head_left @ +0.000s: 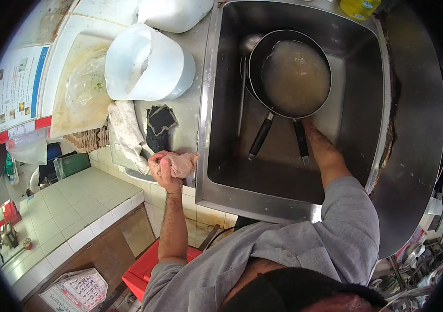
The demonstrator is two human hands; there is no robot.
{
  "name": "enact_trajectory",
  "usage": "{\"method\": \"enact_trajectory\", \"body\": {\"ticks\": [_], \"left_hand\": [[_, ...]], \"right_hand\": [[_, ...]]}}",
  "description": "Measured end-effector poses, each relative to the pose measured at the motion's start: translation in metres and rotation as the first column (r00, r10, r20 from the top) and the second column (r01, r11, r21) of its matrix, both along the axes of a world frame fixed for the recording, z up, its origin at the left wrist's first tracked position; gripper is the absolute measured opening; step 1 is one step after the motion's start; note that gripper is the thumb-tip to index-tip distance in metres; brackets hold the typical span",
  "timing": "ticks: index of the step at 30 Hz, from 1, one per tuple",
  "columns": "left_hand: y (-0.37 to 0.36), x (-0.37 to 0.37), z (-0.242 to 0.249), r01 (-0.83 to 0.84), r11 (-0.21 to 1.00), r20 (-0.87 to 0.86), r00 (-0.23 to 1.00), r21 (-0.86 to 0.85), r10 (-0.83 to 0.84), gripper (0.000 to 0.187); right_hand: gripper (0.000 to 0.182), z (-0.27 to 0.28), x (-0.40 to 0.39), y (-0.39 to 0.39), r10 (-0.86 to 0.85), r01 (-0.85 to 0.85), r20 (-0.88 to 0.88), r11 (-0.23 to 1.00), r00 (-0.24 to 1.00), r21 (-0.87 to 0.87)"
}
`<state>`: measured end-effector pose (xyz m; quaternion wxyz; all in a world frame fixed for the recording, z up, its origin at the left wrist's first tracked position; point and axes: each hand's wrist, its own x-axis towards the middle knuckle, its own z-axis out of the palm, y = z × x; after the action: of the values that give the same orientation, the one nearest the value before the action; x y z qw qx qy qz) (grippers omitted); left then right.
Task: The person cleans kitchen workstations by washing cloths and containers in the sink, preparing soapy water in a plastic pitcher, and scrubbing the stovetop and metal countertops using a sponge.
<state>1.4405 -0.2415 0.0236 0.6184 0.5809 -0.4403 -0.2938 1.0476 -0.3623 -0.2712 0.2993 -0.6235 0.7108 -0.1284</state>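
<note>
A black pan [297, 78] of cloudy liquid is sitting in the sink [294, 177], two dark handles pointing toward the person. The right hand [312, 132] is reaching in at the pan's near rim, partly hidden, so its grip cannot be told. A ladle [242, 104] is lying just left of the pan. On the metal surface [184, 122] left of the sink, the left hand [166, 169] is closing around a pink cloth [182, 165], near a dark scouring pad [161, 120] and a white towel [126, 132].
</note>
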Motion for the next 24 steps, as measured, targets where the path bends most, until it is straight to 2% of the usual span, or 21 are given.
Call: {"method": "enact_trajectory", "body": {"ticks": [6, 12, 24], "left_hand": [[0.000, -0.002, 0.003, -0.012, 1.000, 0.012, 1.000, 0.008, 0.012, 0.025], [0.001, 0.002, -0.003, -0.013, 1.000, -0.063, 0.998, 0.010, 0.014, 0.026], [0.003, 0.009, -0.006, -0.023, 1.000, 0.046, 0.999, 0.007, 0.023, 0.031]], "right_hand": [[0.035, -0.006, 0.016, -0.005, -0.047, 0.047, 0.017, 0.999, 0.999, -0.007], [0.033, -0.011, 0.028, -0.016, -0.091, 0.091, 0.034, 0.996, 0.995, -0.010], [0.029, -0.013, 0.047, -0.027, -0.097, 0.098, 0.039, 0.995, 0.994, -0.007]]}}
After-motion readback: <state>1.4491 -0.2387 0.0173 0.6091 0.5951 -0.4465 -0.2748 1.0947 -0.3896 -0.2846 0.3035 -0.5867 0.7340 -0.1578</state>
